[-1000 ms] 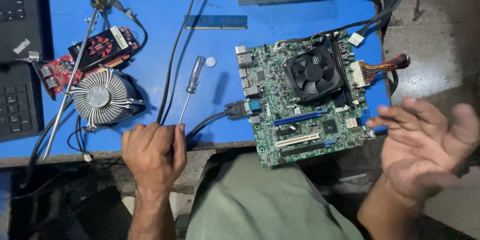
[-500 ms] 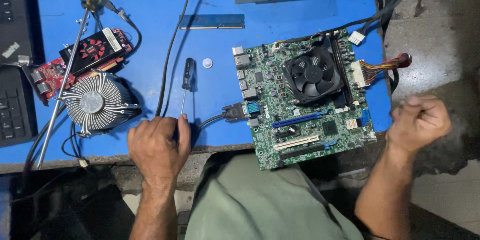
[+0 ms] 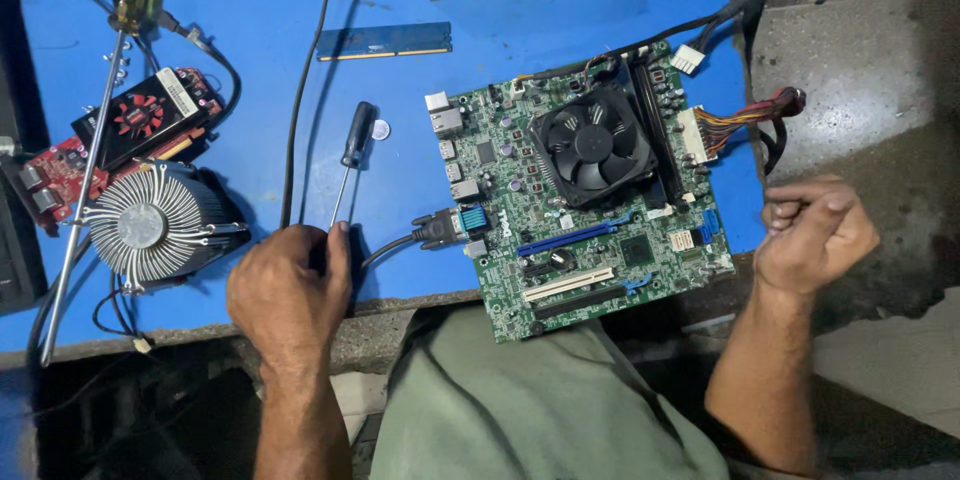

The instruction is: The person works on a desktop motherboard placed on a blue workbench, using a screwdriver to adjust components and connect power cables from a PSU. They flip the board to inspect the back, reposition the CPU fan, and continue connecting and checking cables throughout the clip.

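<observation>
My left hand [image 3: 290,292] rests knuckles-up on the near edge of the bench [image 3: 260,10], fingers curled and pressed together, fingertips touching the tip of the small screwdriver [image 3: 350,155] whose black handle points away from me. If I drag that tip carelessly it could roll off the edge, or skid right into the black plug [image 3: 437,229] and the motherboard [image 3: 585,185] just beyond it, scratching the board. My right hand [image 3: 812,232] hangs off the board's far side, closed into a loose fist, holding nothing I can see. The finned heatsink [image 3: 150,225] sits left of my left hand.
</observation>
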